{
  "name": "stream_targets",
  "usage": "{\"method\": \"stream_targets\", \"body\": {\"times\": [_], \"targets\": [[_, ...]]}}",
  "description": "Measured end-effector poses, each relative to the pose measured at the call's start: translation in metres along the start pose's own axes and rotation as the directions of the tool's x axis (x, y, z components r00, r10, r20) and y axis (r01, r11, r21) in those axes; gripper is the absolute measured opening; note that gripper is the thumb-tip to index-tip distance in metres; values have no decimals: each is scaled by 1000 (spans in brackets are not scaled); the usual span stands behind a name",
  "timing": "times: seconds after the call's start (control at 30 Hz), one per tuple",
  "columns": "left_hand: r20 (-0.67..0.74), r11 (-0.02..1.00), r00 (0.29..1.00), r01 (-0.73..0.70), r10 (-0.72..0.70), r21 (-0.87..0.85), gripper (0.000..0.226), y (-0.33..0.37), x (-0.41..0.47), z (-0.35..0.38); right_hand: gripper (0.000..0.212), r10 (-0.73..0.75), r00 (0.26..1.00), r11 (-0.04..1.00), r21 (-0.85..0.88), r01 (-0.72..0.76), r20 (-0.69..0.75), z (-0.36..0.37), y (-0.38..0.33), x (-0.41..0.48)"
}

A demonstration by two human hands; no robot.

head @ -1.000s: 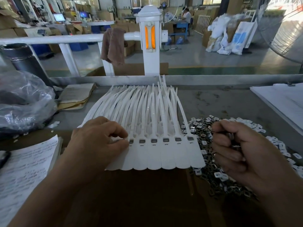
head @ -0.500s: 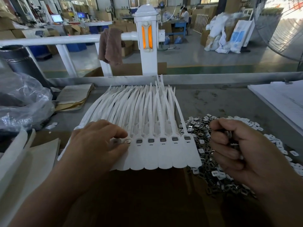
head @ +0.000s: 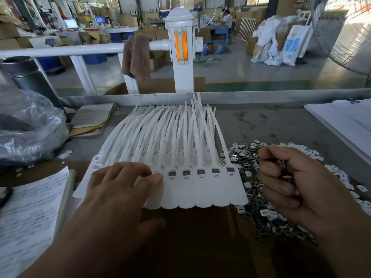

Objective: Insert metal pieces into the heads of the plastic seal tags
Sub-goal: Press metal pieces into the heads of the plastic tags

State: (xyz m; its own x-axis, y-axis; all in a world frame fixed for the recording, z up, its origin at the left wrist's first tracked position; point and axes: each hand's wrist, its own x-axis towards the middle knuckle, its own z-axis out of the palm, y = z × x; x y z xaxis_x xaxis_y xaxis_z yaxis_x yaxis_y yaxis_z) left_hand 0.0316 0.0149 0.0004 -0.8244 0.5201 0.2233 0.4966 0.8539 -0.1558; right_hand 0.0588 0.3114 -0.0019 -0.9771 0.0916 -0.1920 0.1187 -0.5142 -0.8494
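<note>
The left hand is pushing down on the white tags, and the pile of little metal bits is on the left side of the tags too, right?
Not quite. The left hand does press on the white seal tags, but the pile of metal pieces lies on the right side of the tags, by the right hand. The head view shows it.

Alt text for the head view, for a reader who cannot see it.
The left hand presses down on white seal tags fanned in a row on a workbench; the right hand, curled round metal pieces, hovers above a pile of them.
</note>
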Motion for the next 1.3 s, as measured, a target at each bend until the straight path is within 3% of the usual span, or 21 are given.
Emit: {"method": "stream_targets", "body": {"times": [0.6,1.0,1.3], "targets": [[-211,989,977,-16,-16,-147,67,8,4,13,19,-12,1000,1000,-17,12,2,-2,0,1],[-128,1000,992,12,-12,-3,68,6,10,10,18,0,1000,1000,-1,0,9,-1,0,1],[-82,995,993,78,-83,-58,66,11,11,8,18,9,999,998,61,-11,33,-3,-2,1]]}}
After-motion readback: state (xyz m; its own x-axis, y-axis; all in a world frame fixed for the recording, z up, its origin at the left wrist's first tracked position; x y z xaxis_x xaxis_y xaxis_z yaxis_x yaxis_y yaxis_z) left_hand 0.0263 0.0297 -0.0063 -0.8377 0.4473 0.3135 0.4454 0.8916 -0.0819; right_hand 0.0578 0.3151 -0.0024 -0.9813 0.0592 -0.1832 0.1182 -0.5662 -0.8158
